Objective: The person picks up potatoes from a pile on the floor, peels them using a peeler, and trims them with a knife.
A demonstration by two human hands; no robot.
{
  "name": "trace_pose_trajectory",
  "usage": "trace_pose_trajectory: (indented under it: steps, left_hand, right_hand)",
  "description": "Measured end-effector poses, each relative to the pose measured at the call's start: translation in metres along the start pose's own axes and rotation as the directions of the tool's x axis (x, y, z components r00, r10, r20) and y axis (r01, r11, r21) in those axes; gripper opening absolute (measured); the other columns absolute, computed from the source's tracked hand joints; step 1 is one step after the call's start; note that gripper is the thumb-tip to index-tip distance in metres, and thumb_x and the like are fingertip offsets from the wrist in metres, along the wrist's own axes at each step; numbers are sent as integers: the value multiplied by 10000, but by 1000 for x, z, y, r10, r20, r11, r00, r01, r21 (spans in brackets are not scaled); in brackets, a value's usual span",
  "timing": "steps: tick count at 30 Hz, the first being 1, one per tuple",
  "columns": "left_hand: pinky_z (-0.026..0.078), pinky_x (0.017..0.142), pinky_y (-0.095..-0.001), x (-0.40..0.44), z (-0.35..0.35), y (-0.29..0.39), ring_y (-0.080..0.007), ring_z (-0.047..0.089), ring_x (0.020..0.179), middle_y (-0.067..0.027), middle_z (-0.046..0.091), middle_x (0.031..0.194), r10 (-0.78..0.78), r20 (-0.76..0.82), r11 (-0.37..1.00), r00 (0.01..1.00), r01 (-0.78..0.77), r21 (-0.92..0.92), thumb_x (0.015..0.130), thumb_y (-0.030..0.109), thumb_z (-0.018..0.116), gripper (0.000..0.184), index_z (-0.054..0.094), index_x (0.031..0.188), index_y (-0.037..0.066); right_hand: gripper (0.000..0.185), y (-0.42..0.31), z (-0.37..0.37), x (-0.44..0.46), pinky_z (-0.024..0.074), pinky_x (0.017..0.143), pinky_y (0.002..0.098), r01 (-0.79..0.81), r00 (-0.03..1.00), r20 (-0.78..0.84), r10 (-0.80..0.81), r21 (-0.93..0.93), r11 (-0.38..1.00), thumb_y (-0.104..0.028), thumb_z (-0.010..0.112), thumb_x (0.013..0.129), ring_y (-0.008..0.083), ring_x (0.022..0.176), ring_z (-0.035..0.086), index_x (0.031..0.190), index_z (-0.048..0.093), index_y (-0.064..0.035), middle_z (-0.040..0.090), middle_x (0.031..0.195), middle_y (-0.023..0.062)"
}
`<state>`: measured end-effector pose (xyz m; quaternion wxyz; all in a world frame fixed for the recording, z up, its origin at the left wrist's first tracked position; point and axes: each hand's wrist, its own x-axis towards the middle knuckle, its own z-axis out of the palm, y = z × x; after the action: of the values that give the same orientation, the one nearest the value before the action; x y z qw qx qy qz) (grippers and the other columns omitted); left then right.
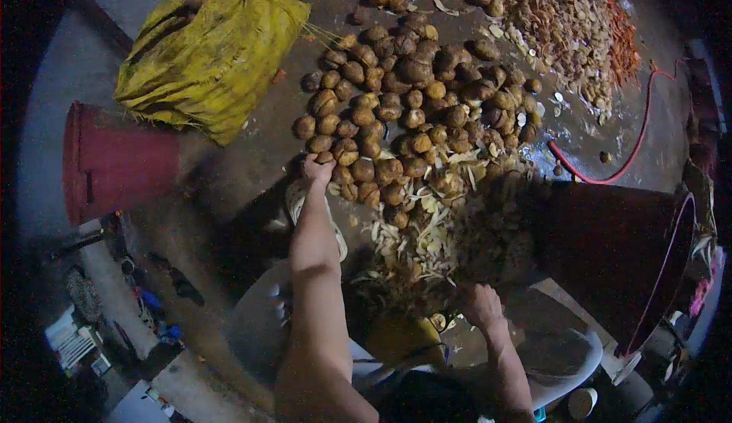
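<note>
A broad heap of brown, round tubers (pixel 415 72) lies on the wet floor in front of me. At the heap's near left edge, my left hand (pixel 317 169) has its fingers closed around a small brown tuber (pixel 325 157). My right hand (pixel 482 306) is close to my body, beside pale peelings (pixel 423 236) and curled into a fist. Whatever it grips, if anything, is lost in shadow. A yellow object (pixel 404 340) is partly visible between my knees.
A yellow woven sack (pixel 213 49) and a red bucket (pixel 122 160) stand left. On the right a dark red tub (pixel 610 247) lies on its side. Farther back are a pile of pale peelings (pixel 557 26), orange scraps (pixel 621 45) and a red hose (pixel 648 122).
</note>
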<state>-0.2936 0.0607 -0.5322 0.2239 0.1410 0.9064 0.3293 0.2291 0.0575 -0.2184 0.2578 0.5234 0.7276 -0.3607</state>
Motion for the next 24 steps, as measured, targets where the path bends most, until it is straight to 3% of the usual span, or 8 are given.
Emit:
trace_pose_trajectory:
  steps: [5,6,9,11,14,16,19,24]
  left_hand:
    - [509,828,-404,-43,-31,74,-238,605,958,-128,640,1031,-333,118,787,936,344,-512,723,135,756,410,582,1087,63]
    - [518,767,-375,-59,-41,90,-249,601,927,-144,626,1031,-304,353,525,885,464,-713,780,133,702,365,564,1108,53]
    - [537,643,-317,-113,-72,183,-272,594,866,-176,599,1031,47,696,-86,716,697,-712,895,128,596,280,526,1149,33]
    - [522,590,-262,-176,-94,272,-241,586,774,-187,605,940,-10,608,-113,794,603,-790,942,124,498,273,486,1140,-64]
    - [549,659,-323,-217,-94,306,-316,577,874,-225,553,1095,464,581,-353,669,741,-571,920,78,524,335,453,1203,-87]
    - [530,735,-352,-251,-102,334,-324,558,927,-207,548,1119,488,556,-286,673,725,-626,894,174,618,471,440,1250,-77]
    - [455,850,-361,-335,-157,394,-289,523,1010,-198,521,1218,660,623,41,419,809,-586,793,339,741,755,395,1340,-49]
    - [468,848,-347,-394,-189,409,-293,521,1076,-211,502,1266,793,542,217,278,703,-677,779,292,765,748,399,1354,-16]
  right_hand:
    - [330,-28,-35,-13,526,745,481,30,999,-12,-31,-71,997,-344,707,761,405,859,638,961,694,-82,666,883,228]
    - [248,-29,-36,-18,531,731,477,69,995,-61,-76,-101,992,-239,669,770,403,849,641,933,653,-53,654,877,229]
    - [196,-38,-51,-29,538,717,476,115,983,-131,-129,-112,987,-140,646,775,401,834,644,933,611,-28,641,897,232]
    - [226,-46,-76,-42,539,717,479,119,979,-153,-133,-101,988,-145,660,771,401,829,645,961,610,-32,640,923,234]
    - [268,-63,-119,-81,540,712,477,145,933,-323,-160,-71,987,-153,686,759,397,836,648,992,618,-42,642,935,239]
    - [326,-66,-137,-105,540,722,473,279,825,-523,-213,49,959,-158,698,753,399,855,640,1049,612,-52,635,930,239]
    - [382,-60,-152,-129,533,731,477,368,695,-674,-251,33,929,-142,687,748,407,857,632,1116,597,-87,628,920,233]
    - [423,-59,-162,-161,513,730,484,421,595,-784,-179,114,900,-129,692,702,409,857,619,1111,583,-118,609,935,200]
